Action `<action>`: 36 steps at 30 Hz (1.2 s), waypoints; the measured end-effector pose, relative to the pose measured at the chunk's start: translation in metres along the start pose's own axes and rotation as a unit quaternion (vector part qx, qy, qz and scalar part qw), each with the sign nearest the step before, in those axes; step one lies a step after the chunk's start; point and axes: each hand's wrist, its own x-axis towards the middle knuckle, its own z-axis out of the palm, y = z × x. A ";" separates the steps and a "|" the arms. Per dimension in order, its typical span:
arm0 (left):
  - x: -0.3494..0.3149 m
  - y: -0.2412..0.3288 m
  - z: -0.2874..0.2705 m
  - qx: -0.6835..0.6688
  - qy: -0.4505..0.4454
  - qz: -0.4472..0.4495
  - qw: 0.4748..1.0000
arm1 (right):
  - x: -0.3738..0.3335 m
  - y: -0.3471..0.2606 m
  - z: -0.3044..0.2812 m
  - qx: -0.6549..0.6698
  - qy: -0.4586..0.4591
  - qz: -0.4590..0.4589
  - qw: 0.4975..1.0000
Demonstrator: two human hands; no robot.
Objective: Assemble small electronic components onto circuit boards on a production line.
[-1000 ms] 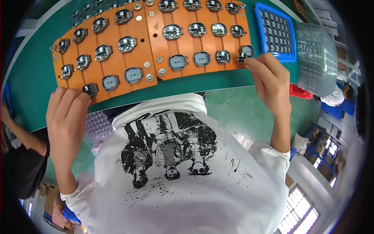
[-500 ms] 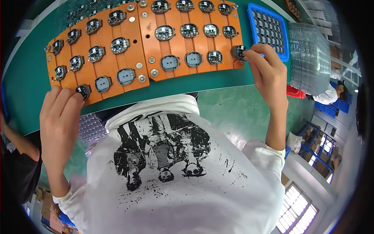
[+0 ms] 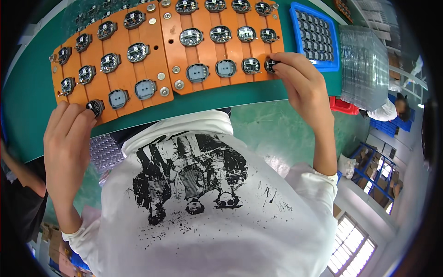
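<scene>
Two orange fixture boards, the left (image 3: 127,79) and the right (image 3: 207,53), lie side by side and carry rows of small rounded electronic modules with exposed circuit boards. My left hand (image 3: 68,138) is closed in a pinch at a module (image 3: 95,107) in the left board's near corner. At the right board's near right corner, my right hand (image 3: 305,90) pinches another module (image 3: 270,65), now seated beside its row; the fingertips partly cover it. Along the near row, several modules show plain grey faces, such as one grey-faced module (image 3: 226,68).
The boards rest on a green table (image 3: 27,104). Beyond my right hand stand a blue tray (image 3: 337,51) of round parts, stacked clear plastic trays (image 3: 364,64) and a red container (image 3: 342,106). Another person's arm (image 3: 25,173) shows at the left.
My right hand has moved left and brought its module from the board's right edge onto the corner place. My left hand stays at its module; the whole view has shifted slightly.
</scene>
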 end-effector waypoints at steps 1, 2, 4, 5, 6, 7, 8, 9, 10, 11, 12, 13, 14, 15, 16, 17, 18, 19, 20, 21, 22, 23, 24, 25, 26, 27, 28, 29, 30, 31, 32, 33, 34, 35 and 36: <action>0.000 0.000 0.000 0.005 -0.001 0.001 1.000 | 0.000 0.000 0.001 0.015 0.007 0.000 1.000; 0.000 0.000 0.001 0.005 0.001 0.000 1.000 | -0.001 0.002 0.002 0.015 0.007 -0.002 1.000; 0.001 -0.001 0.001 -0.001 -0.011 -0.002 1.000 | -0.003 0.006 0.004 -0.011 0.022 -0.023 0.999; 0.000 -0.001 0.002 -0.002 -0.010 -0.002 1.000 | -0.008 0.007 0.006 -0.012 0.021 -0.023 0.999; 0.000 -0.002 0.004 -0.003 -0.001 0.000 1.000 | -0.013 0.009 0.009 0.004 0.037 -0.007 0.999; -0.001 -0.002 0.005 -0.004 0.009 0.002 1.000 | -0.016 0.009 0.010 0.020 0.053 0.008 0.998; -0.001 -0.002 0.004 -0.004 0.008 0.001 1.000 | -0.015 0.009 0.010 0.020 0.052 0.008 0.998; -0.002 -0.001 0.004 -0.011 0.012 -0.005 1.000 | -0.014 0.007 0.010 0.028 0.060 0.017 0.998; -0.002 -0.001 0.003 -0.017 0.016 -0.011 1.000 | -0.014 0.006 0.010 0.036 0.067 0.027 0.997; -0.003 -0.001 0.003 -0.018 0.016 -0.011 1.000 | -0.013 0.006 0.010 0.036 0.067 0.027 0.997; -0.003 -0.001 0.003 -0.019 0.015 -0.015 1.000 | -0.012 0.006 0.009 0.037 0.072 0.016 0.997; -0.003 -0.001 0.003 -0.020 0.014 -0.020 1.000 | -0.011 0.007 0.009 0.038 0.077 0.006 0.996; -0.003 -0.001 0.003 -0.019 0.014 -0.020 1.000 | -0.011 0.007 0.010 0.038 0.077 0.006 0.996; -0.003 0.000 0.003 -0.022 0.013 -0.022 0.999 | -0.011 0.008 0.010 0.039 0.080 0.013 0.996; -0.003 0.000 0.003 -0.024 0.012 -0.024 0.999 | -0.011 0.008 0.011 0.040 0.082 0.020 0.996; -0.003 0.000 0.003 -0.025 0.012 -0.024 0.999 | -0.011 0.007 0.011 0.040 0.082 0.021 0.996; -0.003 0.000 0.002 -0.021 0.010 -0.022 0.999 | -0.010 0.006 0.010 0.029 0.076 0.010 0.997; -0.002 -0.001 0.001 -0.018 0.009 -0.021 1.000 | -0.009 0.004 0.009 0.018 0.069 -0.001 0.997; -0.002 0.000 0.002 -0.018 0.009 -0.020 1.000 | -0.009 0.002 0.009 0.018 0.070 -0.001 0.997; -0.002 0.000 0.002 -0.009 0.007 -0.016 1.000 | -0.008 -0.002 0.008 0.004 0.059 -0.006 0.998; -0.002 0.000 0.003 0.000 0.006 -0.011 1.000 | -0.009 -0.003 0.007 -0.010 0.049 -0.011 0.999; -0.002 0.000 0.003 0.000 0.005 -0.011 1.000 | -0.008 -0.001 0.008 -0.010 0.049 -0.010 0.999; -0.002 0.001 0.002 0.008 0.004 -0.009 1.000 | -0.007 0.002 0.009 -0.007 0.049 -0.006 0.999; -0.002 0.001 0.002 0.016 0.004 -0.008 1.000 | -0.007 0.004 0.010 -0.005 0.050 -0.003 0.999; -0.001 0.001 0.002 0.016 0.004 -0.008 1.000 | -0.008 0.003 0.010 -0.005 0.050 -0.004 0.999; -0.001 0.001 0.002 0.017 0.005 -0.005 1.000 | -0.009 0.002 0.011 -0.019 0.054 -0.004 0.998; -0.001 0.001 0.002 0.017 0.005 -0.002 1.000 | -0.009 0.002 0.011 -0.033 0.057 -0.005 0.998; -0.002 0.001 0.002 0.018 0.006 -0.003 1.000 | -0.008 0.002 0.011 -0.033 0.058 -0.006 0.998; -0.001 0.001 0.001 0.017 0.003 -0.003 1.000 | -0.006 0.002 0.010 -0.046 0.062 -0.018 0.997; -0.001 0.001 0.001 0.016 0.000 -0.003 1.000 | -0.005 0.003 0.009 -0.059 0.067 -0.030 0.996; -0.001 0.001 0.002 0.015 0.001 -0.003 1.000 | -0.006 0.003 0.010 -0.060 0.067 -0.030 0.995; 0.000 0.003 0.002 0.019 0.005 -0.005 1.000 | -0.007 0.003 0.011 -0.066 0.070 -0.034 0.995; 0.000 0.003 0.002 0.022 0.010 -0.007 1.000 | -0.008 0.002 0.011 -0.071 0.073 -0.037 0.994; -0.001 0.003 0.003 0.022 0.009 -0.007 1.000 | -0.009 0.001 0.012 -0.071 0.073 -0.037 0.994; 0.000 0.003 0.003 0.015 0.008 -0.006 1.000 | -0.010 0.000 0.012 -0.081 0.071 -0.031 0.994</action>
